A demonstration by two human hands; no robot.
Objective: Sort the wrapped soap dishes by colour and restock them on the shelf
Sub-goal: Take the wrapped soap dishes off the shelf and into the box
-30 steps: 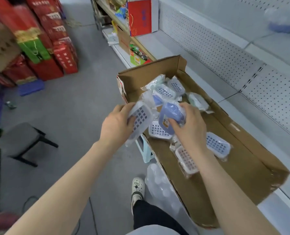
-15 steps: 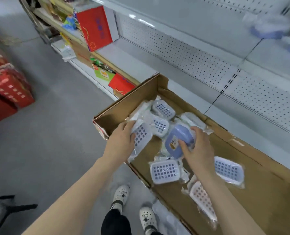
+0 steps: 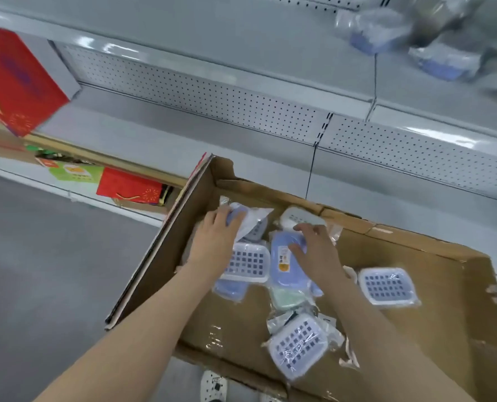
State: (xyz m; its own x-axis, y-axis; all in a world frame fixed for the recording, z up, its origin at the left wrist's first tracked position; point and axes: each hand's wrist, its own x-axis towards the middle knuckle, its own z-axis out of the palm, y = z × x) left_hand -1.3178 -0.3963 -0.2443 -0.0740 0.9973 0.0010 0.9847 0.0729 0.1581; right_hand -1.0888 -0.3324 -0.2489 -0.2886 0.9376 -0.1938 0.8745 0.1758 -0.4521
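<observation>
Nearby | red bag (image 3: 129, 185) beside box (image 3: 450, 320) | hands (image 3: 212, 245) (image 3: 318, 253) hide dishes (image 3: 388, 285) | shelf stock (image 3: 370, 39) perhaps blue

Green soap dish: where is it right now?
Head view, middle of the cardboard box: the green soap dish lies between the labelled blue dish under the right hand and the nearer grid-topped dish.

- A large red gift bag (image 3: 18, 79) fills the upper left corner. It is tilted and blurred, with a gold cord handle and a gold starburst print.
- A smaller red gift bag (image 3: 128, 185) lies flat lower down on the left, with a similar gold cord and starburst.
- A green package (image 3: 76, 173) sits just left of it, its label too blurred to read.
- Grey floor (image 3: 53, 271) covers the left side.
- A white perforated shoe (image 3: 214, 387) shows at the bottom edge.
</observation>
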